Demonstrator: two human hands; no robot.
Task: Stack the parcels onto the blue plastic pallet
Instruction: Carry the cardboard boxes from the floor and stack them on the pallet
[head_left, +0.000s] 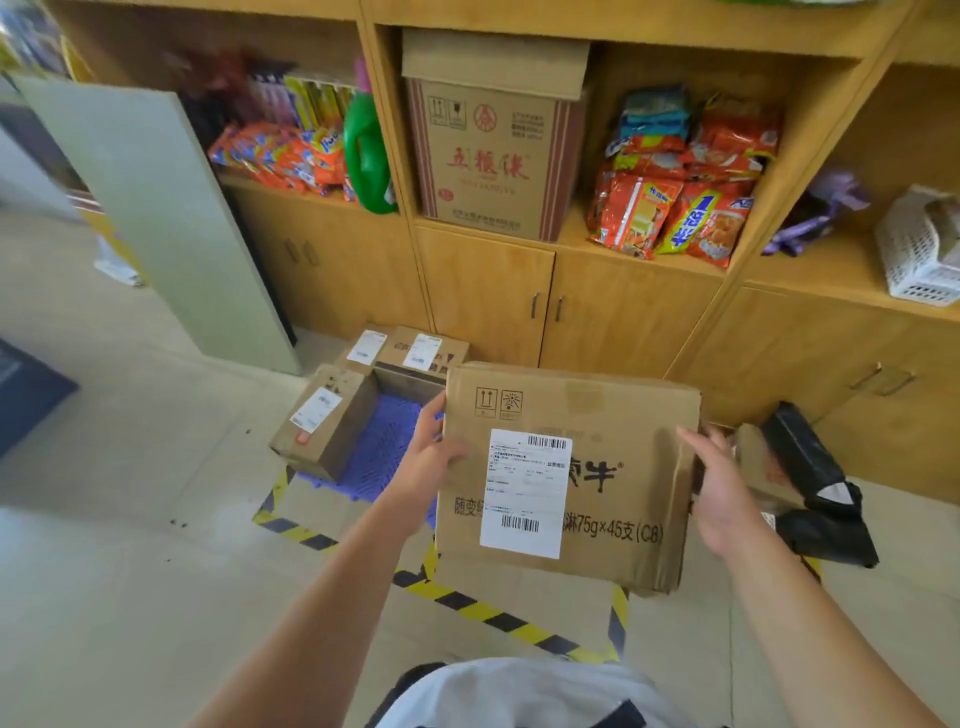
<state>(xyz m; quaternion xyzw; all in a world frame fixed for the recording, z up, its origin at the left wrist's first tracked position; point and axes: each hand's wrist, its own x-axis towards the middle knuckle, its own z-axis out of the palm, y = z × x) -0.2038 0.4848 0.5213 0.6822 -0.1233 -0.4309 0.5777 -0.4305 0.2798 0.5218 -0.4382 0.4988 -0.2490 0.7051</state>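
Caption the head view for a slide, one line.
Left hand and right hand hold a labelled cardboard box by the blue pallet, which already carries smaller boxes, before wooden shelves.

Wooden shelving (483, 296) holds snack packets (675, 208), green jug (366, 156), tall printed carton (488, 156), white mesh basket (909, 254); striped tape (493, 618) on floor (130, 571).

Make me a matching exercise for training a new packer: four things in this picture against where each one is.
Things: 1 large labelled carton; 2 small parcel; 3 black mailer bags; 4 green jug.
Places: A in the wooden shelving; B on the blue pallet; C held between left hand and right hand; D on the floor, right.
Pairs: 1-C, 2-B, 3-D, 4-A.
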